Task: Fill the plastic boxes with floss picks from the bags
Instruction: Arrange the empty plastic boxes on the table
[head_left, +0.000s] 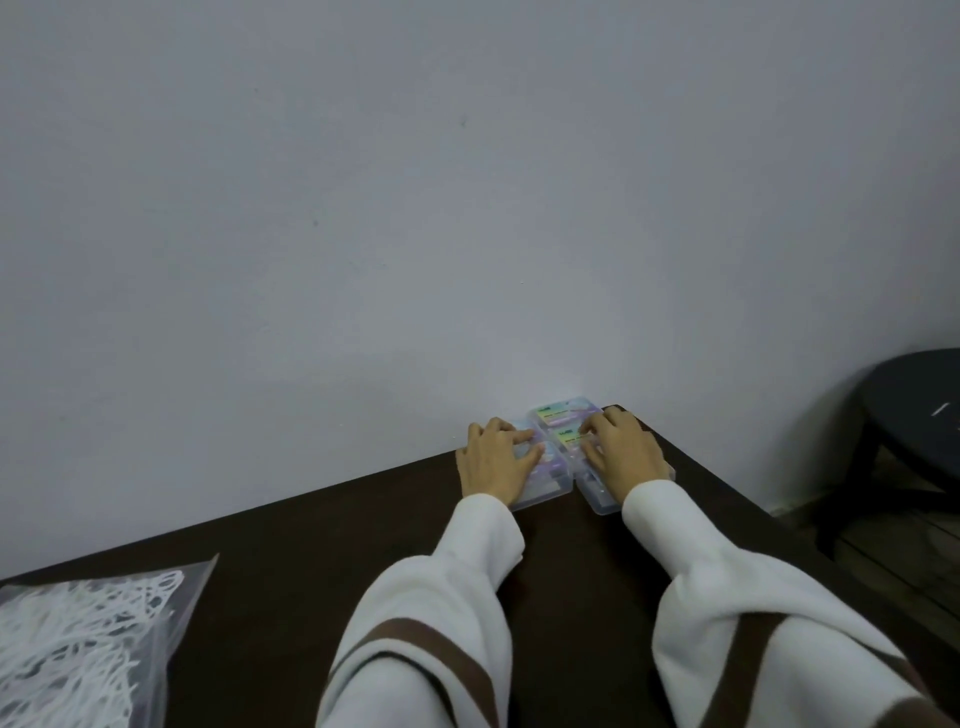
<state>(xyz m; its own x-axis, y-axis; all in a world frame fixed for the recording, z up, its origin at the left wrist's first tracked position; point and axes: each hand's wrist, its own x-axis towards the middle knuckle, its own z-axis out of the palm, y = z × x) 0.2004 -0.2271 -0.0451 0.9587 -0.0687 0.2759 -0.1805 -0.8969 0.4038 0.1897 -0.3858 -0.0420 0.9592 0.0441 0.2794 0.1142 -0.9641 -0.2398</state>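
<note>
Several small clear plastic boxes (563, 418) with pastel labels lie side by side in two rows at the far edge of the dark table (363, 530), against the wall. My left hand (496, 457) rests on top of the left row, fingers bent over the lids. On the right row rests my right hand (621, 449), its fingertips on a labelled lid. Both hands hide much of the boxes. A clear bag of white floss picks (78, 639) lies at the near left corner of the table, far from both hands.
A plain grey-white wall (467, 208) rises directly behind the table. To the right of the table stands a dark round stool (914, 395) on the floor. My white sleeves with brown stripes cover the near middle of the table.
</note>
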